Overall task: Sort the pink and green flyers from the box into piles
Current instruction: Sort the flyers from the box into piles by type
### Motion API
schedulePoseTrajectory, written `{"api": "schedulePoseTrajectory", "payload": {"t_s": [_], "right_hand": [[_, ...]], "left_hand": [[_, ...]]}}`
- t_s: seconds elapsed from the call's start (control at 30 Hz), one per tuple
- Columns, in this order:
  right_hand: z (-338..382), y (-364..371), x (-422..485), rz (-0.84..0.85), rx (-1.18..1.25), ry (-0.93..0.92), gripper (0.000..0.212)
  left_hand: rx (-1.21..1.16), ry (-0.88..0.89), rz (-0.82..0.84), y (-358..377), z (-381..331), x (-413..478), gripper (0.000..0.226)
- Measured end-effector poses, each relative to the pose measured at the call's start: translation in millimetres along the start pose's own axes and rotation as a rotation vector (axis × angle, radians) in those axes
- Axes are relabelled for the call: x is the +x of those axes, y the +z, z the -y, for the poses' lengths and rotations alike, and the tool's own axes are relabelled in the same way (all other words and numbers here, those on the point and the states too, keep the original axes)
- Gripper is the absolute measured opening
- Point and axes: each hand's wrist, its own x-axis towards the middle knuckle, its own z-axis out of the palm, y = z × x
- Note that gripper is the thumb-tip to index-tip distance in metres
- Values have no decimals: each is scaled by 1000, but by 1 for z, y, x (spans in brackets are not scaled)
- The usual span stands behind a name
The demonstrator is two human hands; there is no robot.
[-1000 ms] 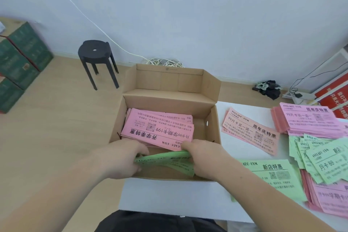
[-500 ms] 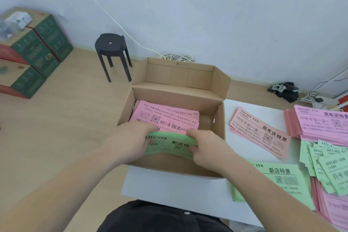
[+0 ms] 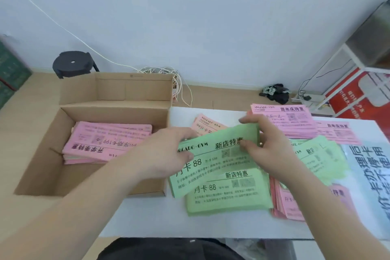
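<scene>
Both hands hold a bundle of green flyers (image 3: 213, 167) just above the white table, over the green pile (image 3: 230, 200). My left hand (image 3: 166, 154) grips its left end; my right hand (image 3: 268, 148) pinches its right end. The open cardboard box (image 3: 52, 167) stands to the left with a stack of pink flyers (image 3: 107, 143) inside. Pink piles lie at the table's back (image 3: 282, 120), behind the held bundle (image 3: 206, 126) and at the front right (image 3: 295, 207). A loose heap of green flyers (image 3: 318, 158) lies to the right.
A large printed sheet (image 3: 367, 183) covers the table's right end. On the floor behind are a black stool (image 3: 72, 64), a coil of white cord (image 3: 160, 72), a dark bundle of cloth (image 3: 274, 93) and a power strip. Green boxes (image 3: 10, 74) stand far left, a red-and-white rack (image 3: 358, 91) right.
Both hands lifted the green bundle out of the box and carried it right, over the green pile on the table. The camera view swung right with them.
</scene>
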Motion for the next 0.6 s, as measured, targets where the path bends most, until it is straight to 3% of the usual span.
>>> {"api": "schedulePoseTrajectory", "payload": {"t_s": [0.2, 0.3, 0.37, 0.43, 0.6], "right_hand": [[-87, 9, -8, 133, -349, 228, 56], [-92, 13, -10, 131, -649, 213, 59], [-82, 11, -9, 109, -825, 165, 48], [-65, 14, -5, 92, -856, 97, 37], [-4, 51, 0, 125, -640, -127, 28]], "left_hand": [[125, -110, 148, 87, -3, 52, 55], [213, -138, 123, 100, 1, 50, 57], [237, -99, 63, 93, 2, 38, 51], [168, -72, 18, 77, 2, 20, 41], [-177, -88, -171, 19, 11, -38, 19]]}}
